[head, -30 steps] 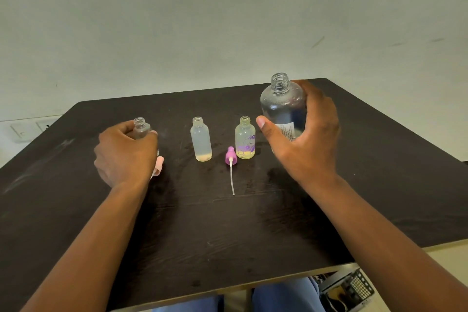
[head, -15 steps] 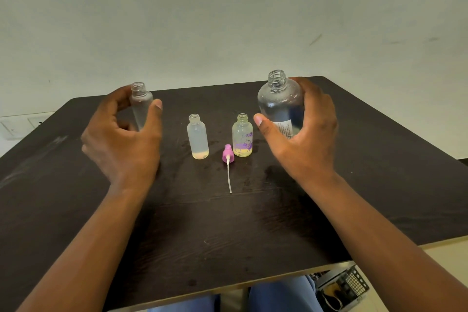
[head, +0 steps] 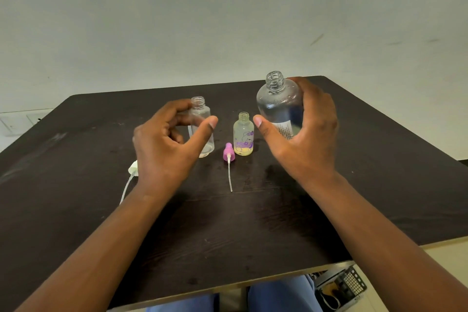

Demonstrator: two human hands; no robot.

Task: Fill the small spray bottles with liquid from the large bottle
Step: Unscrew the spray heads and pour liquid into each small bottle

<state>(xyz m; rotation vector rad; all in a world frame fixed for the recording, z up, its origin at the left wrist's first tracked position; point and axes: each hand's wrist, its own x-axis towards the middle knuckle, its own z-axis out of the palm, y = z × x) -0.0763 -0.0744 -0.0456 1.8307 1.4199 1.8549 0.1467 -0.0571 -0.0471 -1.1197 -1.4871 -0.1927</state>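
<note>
The left hand (head: 167,149) holds a clear small spray bottle (head: 201,119) upright above the dark table (head: 76,185), left of the yellow printed bottle (head: 243,135). The right hand (head: 306,134) grips the uncapped large bottle (head: 279,104), raised at the right. A pink spray cap (head: 228,152) lies between.

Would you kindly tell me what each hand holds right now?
Left hand: holding a small clear plastic bottle.
Right hand: holding the large clear uncapped bottle.

Small bottle (head: 243,134) stands mid-table (head: 379,172), big bottle (head: 279,106) right of it. Pump (head: 228,153) lies just left-front; another bottle (head: 201,126) further left.
</note>
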